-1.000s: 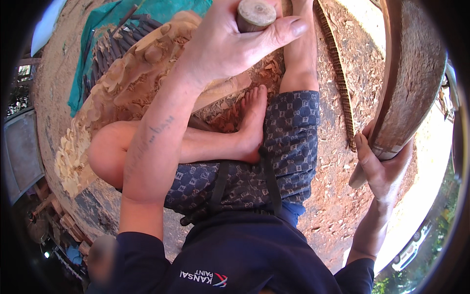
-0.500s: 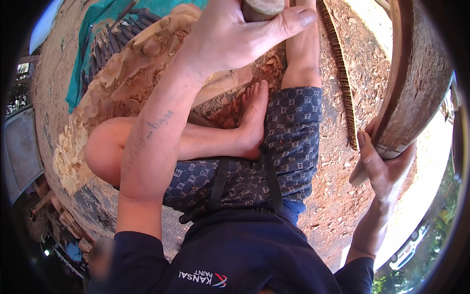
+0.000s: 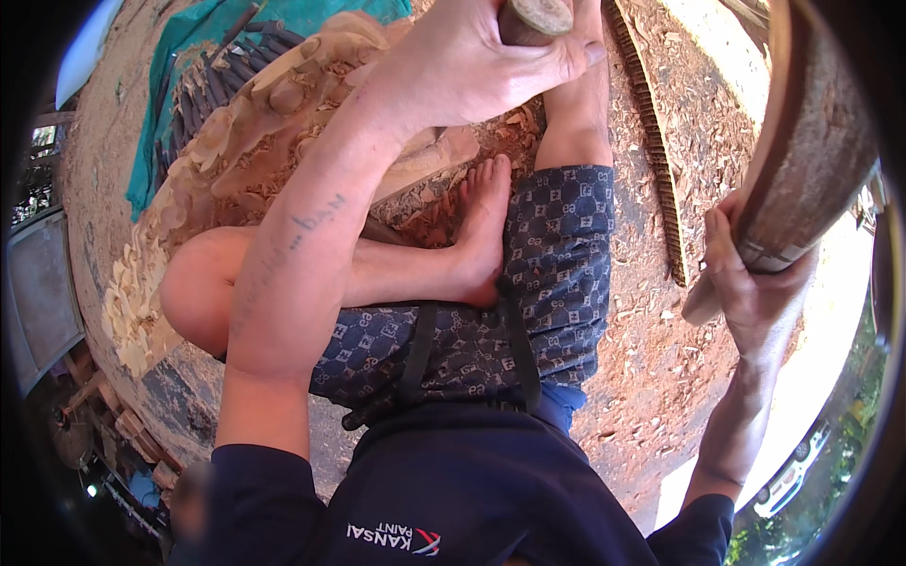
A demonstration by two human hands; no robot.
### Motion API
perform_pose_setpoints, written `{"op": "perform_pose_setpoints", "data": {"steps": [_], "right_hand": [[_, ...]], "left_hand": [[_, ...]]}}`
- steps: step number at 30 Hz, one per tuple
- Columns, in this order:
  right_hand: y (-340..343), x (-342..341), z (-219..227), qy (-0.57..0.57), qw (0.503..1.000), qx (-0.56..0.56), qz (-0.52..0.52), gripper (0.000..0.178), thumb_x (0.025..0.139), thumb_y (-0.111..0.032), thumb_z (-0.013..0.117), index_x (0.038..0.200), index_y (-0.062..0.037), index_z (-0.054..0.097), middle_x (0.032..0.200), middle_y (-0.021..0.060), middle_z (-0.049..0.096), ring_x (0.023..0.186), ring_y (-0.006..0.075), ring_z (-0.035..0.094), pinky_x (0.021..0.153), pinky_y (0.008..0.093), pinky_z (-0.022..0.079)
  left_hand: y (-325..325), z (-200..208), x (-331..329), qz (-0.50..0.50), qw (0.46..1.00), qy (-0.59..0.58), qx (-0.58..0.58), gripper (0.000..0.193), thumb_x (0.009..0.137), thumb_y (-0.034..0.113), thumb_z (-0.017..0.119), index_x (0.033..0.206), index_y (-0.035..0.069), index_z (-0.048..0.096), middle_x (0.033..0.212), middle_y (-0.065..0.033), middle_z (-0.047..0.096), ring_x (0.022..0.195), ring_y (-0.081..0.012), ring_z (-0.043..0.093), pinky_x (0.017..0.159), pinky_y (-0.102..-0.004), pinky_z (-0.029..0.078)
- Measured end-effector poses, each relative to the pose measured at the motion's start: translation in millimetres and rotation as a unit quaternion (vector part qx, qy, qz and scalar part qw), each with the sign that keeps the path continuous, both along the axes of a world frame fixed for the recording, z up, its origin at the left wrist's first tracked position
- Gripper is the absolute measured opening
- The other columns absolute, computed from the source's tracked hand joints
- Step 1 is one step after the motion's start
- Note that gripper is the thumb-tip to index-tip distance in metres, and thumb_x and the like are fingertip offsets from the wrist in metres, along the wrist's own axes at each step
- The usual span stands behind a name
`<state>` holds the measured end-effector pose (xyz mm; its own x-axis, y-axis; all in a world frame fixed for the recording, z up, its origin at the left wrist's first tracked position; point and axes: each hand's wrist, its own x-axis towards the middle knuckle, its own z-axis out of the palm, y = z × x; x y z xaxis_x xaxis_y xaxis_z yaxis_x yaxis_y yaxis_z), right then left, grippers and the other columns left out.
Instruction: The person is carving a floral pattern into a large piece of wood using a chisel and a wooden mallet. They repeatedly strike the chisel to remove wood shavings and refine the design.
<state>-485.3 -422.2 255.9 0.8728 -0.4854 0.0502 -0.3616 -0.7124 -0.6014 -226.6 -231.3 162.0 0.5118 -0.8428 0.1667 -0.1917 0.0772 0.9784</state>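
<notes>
The largest item is the ground (image 3: 623,415), littered with wood chips. On it, left of centre beyond the seated person's bent knee (image 3: 198,292), lies the carved wooden piece (image 3: 236,156), partly hidden behind the left forearm (image 3: 311,231). Progress: rounded bosses and hollows are already cut over much of its visible face. Surfaces appear rough, with loose debris in the recesses, so smoothing is judged not yet done; the hidden portion cannot be assessed.

A green cloth (image 3: 151,156) lies past the piece, bearing a cluster of dark rod-shaped tools (image 3: 203,94). The heavy wooden mallet (image 3: 807,151) stands at the right, well apart from the piece; the right hand (image 3: 755,292) is wrapped around its narrow end. A ridged strip (image 3: 656,141) lies on the ground between mallet and leg.

The left hand (image 3: 472,71) is curled around a round-ended wooden handle (image 3: 536,21), thumb extended alongside. The handle's lower end is concealed; contact with the piece cannot be determined. Smallest are the pale shavings (image 3: 132,307), heaped beside the bent knee, evidence of considerable material removed.
</notes>
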Motion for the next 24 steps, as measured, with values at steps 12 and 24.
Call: {"op": "perform_pose_setpoints", "data": {"steps": [12, 24], "right_hand": [[3, 5, -6, 0.045, 0.994, 0.074, 0.063, 0.072, 0.090, 0.003, 0.082, 0.153, -0.0035, 0.049, 0.117, 0.0103, 0.071, 0.094, 0.0168, 0.070, 0.074, 0.0320, 0.061], [9, -7, -65, 0.051, 0.970, 0.238, -0.029, 0.064, 0.087, -0.003, 0.085, 0.142, -0.0018, 0.054, 0.110, 0.0164, 0.077, 0.096, 0.0230, 0.076, 0.083, 0.0385, 0.062]], "left_hand": [[-7, 6, -14, 0.030, 0.995, -0.057, -0.074, 0.023, 0.103, 0.025, 0.084, 0.099, 0.003, 0.078, 0.076, 0.0029, 0.070, 0.073, -0.0059, 0.062, 0.067, -0.0306, 0.051], [-18, 32, 29, -0.121, 0.891, 0.249, -0.360, 0.024, 0.112, 0.030, 0.065, 0.100, 0.009, 0.070, 0.073, -0.0005, 0.063, 0.062, -0.0173, 0.061, 0.062, -0.0367, 0.050]]}}
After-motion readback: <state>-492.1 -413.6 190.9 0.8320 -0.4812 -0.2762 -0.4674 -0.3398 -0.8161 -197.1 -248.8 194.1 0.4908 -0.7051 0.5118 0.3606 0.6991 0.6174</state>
